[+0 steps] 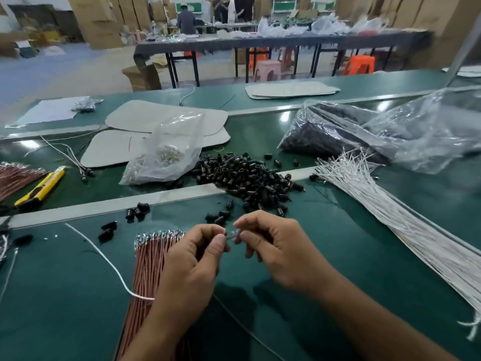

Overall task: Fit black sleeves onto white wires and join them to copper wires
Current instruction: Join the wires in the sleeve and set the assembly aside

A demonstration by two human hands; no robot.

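My left hand [194,259] and my right hand [270,246] meet above the green table [338,256], both pinching a thin wire end with a small clear connector [231,234] between the fingertips. What the fingers cover is hidden. A bundle of copper wires [149,267] with metal terminals lies under my left hand. One white wire [101,252] curves across the table on the left. A pile of black sleeves [250,178] sits beyond my hands. A big bundle of white wires [406,217] fans along the right side.
A clear bag of small terminals [166,152] and a large bag of black parts [377,131] lie further back. A yellow utility knife [41,187] and more copper wires [15,175] sit at the left. Cardboard sheets [161,118] lie behind.
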